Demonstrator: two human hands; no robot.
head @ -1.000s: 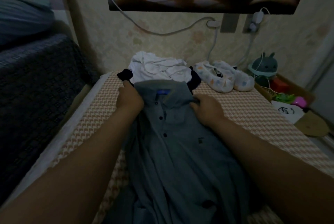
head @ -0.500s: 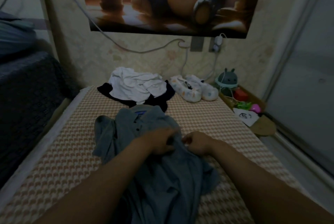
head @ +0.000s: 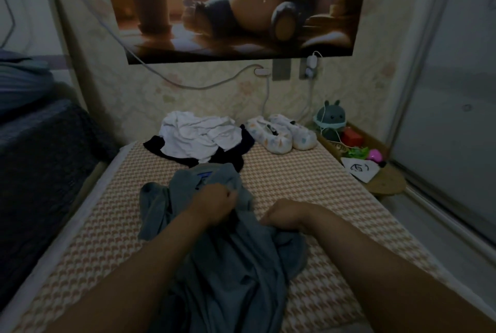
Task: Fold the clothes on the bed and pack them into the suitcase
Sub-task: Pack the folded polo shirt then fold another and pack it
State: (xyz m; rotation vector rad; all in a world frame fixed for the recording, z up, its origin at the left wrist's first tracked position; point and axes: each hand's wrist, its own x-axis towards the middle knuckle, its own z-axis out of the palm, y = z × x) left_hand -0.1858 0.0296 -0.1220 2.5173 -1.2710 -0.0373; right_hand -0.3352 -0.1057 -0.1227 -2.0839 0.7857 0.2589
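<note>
Hands at work on grey shirt [head: 228,265], crumpled in middle of bed [head: 308,198]: left hand [head: 214,202] fingers curled, bunching cloth beside collar; right hand [head: 284,214] fingers curled into right edge. Beyond collar, white garment [head: 198,135] heaped over black garment [head: 230,161]; slippers [head: 281,135] just beside, near wall. Forearms masking shirt's lower sides.

Soft matt cloth creasing across grey shirt [head: 236,265]; woven houndstooth texture showing on bed cover [head: 308,185]; poster [head: 236,5] gleaming glossy.
</note>
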